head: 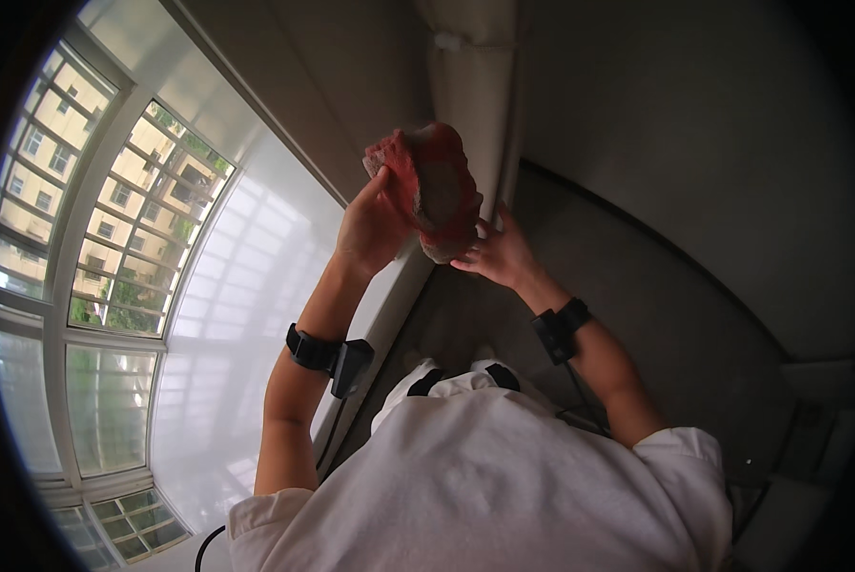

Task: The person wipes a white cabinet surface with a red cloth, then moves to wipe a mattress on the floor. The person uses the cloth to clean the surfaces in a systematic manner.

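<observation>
My left hand [373, 225] holds a lumpy, rough-surfaced object [431, 189], red with grey patches, up in front of me. Its thumb presses on the object's left side, and most of its fingers are hidden behind. The exact kind of object is too dim to tell. Close to the lower right edge of the object is my right hand [502, 250], fingers spread. Its fingertips reach that edge, and whether they touch it is unclear. A black strapped device sits on my left forearm [341, 361] and another on my right [559, 332].
Barred windows [152, 222] fill the left side, above a glossy white sill [241, 307] with light reflected on it. A pale curtain or panel [474, 79] hangs ahead, beyond the object. Dark floor [592, 236] lies to the right, and a black cable [208, 547] runs at lower left.
</observation>
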Demonstrator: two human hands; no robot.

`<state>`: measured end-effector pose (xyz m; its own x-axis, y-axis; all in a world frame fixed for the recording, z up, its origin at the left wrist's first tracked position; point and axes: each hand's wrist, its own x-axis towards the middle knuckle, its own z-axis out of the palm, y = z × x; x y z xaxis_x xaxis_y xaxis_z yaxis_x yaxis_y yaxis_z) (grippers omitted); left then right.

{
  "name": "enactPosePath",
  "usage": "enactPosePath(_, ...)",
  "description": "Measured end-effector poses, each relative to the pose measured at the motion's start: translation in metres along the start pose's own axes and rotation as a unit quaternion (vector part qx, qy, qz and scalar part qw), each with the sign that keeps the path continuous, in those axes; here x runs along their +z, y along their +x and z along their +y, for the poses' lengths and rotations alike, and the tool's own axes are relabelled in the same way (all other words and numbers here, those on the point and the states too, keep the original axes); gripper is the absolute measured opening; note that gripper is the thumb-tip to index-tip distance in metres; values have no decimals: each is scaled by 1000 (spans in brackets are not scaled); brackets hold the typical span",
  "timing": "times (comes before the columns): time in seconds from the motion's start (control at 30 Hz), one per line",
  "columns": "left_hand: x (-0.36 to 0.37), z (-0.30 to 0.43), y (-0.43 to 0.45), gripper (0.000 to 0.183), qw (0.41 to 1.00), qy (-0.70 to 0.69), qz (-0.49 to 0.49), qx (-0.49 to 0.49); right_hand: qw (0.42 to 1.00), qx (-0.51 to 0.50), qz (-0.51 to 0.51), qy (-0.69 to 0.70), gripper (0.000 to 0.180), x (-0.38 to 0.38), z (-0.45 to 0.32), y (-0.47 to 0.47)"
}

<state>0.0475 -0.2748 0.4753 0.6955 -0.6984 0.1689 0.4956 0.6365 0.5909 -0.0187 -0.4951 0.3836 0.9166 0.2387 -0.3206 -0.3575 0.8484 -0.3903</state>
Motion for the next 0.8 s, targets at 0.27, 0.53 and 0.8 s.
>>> enactPosePath(0.27, -24, 39, -20, 45, 997, -52, 22, 60, 992, -43, -16, -114, 53, 29, -13, 6)
enactPosePath(0.53, -45, 60, -41, 44, 997, -46, 6, 66, 970, -142, -78, -182, 50, 84, -26, -14)
enactPosePath(0.8, -62, 17, -75, 48, 976, 188, 101, 36, 996, -34, -69, -41, 50, 17, 46, 3)
